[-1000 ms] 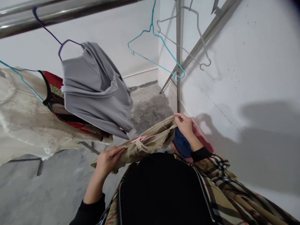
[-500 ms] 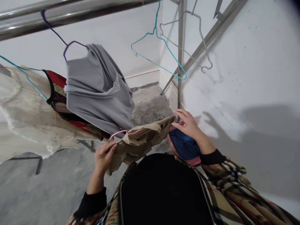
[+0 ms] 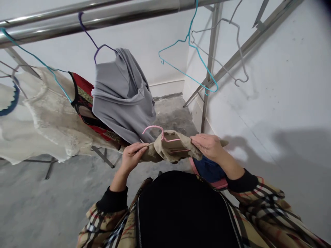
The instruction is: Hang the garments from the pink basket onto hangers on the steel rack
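The left hand (image 3: 134, 157) and the right hand (image 3: 208, 146) stand apart, both clamped on a crumpled khaki garment (image 3: 172, 148) that spans the gap between them. A pink wire hanger (image 3: 162, 133) sits in the garment's opening, its hook rising out of the cloth just beyond the left hand's thumb. Below the right hand, a blue cloth with pink edging (image 3: 209, 169) lies against the person's body. Just beyond the left hand, a grey top (image 3: 122, 100) hangs from a purple hanger (image 3: 99, 49) on a steel rail (image 3: 103, 17), beside a patterned red-and-black garment (image 3: 88, 113). Beyond the right hand, an empty teal hanger (image 3: 192, 46) hangs near a white wall (image 3: 279, 86). Plaid sleeves (image 3: 261, 203) run back from both wrists.
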The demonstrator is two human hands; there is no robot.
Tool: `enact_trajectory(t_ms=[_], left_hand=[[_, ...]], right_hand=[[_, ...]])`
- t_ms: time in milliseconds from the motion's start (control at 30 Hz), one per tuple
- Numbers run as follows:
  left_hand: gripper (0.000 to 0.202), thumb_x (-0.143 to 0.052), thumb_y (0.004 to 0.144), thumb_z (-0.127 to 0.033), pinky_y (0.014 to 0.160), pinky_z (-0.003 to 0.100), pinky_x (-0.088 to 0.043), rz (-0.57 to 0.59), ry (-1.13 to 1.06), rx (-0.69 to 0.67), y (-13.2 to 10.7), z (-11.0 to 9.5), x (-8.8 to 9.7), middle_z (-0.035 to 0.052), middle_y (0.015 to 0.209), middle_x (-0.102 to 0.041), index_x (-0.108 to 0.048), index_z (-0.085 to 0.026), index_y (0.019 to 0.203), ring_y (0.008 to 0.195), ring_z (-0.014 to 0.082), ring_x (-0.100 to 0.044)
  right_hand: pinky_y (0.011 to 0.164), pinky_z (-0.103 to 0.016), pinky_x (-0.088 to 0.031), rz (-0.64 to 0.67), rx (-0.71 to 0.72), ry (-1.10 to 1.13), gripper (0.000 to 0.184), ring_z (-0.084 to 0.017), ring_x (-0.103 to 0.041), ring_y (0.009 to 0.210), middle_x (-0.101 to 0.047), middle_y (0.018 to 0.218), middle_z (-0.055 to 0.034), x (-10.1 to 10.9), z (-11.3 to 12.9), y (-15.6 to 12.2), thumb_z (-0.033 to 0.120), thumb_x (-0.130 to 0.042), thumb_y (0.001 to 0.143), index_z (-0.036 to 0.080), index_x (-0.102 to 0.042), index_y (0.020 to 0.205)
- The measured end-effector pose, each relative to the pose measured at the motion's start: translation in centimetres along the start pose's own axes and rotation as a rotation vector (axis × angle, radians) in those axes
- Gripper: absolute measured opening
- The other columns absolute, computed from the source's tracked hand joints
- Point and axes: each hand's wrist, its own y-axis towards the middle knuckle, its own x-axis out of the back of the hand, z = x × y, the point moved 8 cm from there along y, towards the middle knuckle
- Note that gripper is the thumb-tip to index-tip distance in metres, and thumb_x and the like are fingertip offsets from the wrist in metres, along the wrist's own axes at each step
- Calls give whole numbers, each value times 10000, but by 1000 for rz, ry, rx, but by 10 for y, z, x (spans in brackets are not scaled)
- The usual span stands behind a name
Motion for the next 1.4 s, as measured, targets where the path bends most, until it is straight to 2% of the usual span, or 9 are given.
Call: enact_trajectory(t_ms=[233,400,567,767,900,1033,1167,1300,1400], left_hand=[[192,-639,829,-319,606,218,-482,-36,-8,-3,5,0,7,29,703,-705,-773,-195,886,641,128,-623],[203,-640,821,-337,606,224,-490,-17,-22,9,5,0,7,35,706,-713,-775,-193,872,645,134,-632],[196,-638,825,-324,563,220,-471,30,-24,-32,6,-4,-1,32,664,-702,-778,-200,883,593,128,-614],[194,-644,835,-318,565,229,-470,93,-55,-79,6,-11,-27,45,688,-711,-778,-195,904,618,142,-638],[201,-631,848,-311,555,226,-458,57,-33,-72,8,-12,-19,41,675,-697,-773,-190,923,604,135,-620],[186,-626,848,-300,571,226,-468,24,-19,-81,9,-9,-1,39,695,-706,-770,-196,901,607,131,-619],[172,-648,832,-292,611,232,-476,15,49,-135,9,0,12,47,717,-713,-767,-193,906,639,136,-625],[216,-637,830,-317,673,249,-492,-59,155,-61,8,21,30,63,782,-710,-756,-181,949,703,150,-627],[225,-611,836,-335,656,249,-494,-33,148,-19,5,31,31,57,746,-695,-759,-186,916,695,153,-624]], right_hand=[[716,-262,-537,-27,-21,230,231,-155,-682,830,-730,959,-40,22,-17,-4,237,-575,902,267,-714,1083],[711,-294,-549,-115,-76,241,176,-174,-685,790,-739,886,-42,26,-22,-11,255,-590,881,262,-730,988],[666,-278,-526,-146,-130,270,141,-152,-653,712,-710,792,-31,22,-13,-4,250,-563,897,238,-703,881],[705,-288,-522,-53,-83,268,202,-169,-656,790,-716,897,-55,6,13,13,298,-505,942,243,-690,1003],[792,-329,-524,70,-53,140,242,-209,-667,920,-721,1016,-60,8,3,5,341,-539,925,266,-669,1115],[755,-311,-515,79,-108,20,193,-187,-678,821,-741,910,-27,24,-23,-13,325,-555,918,275,-698,1037],[645,-269,-516,-69,-130,35,151,-162,-682,693,-741,799,-18,51,-29,-28,292,-581,899,261,-721,945],[654,-262,-544,-143,-208,-35,158,-171,-707,704,-754,817,-14,80,-37,-43,310,-579,893,258,-727,908],[634,-253,-553,-125,-213,-102,167,-173,-710,680,-755,798,-26,95,-44,-53,315,-578,892,242,-728,902]])
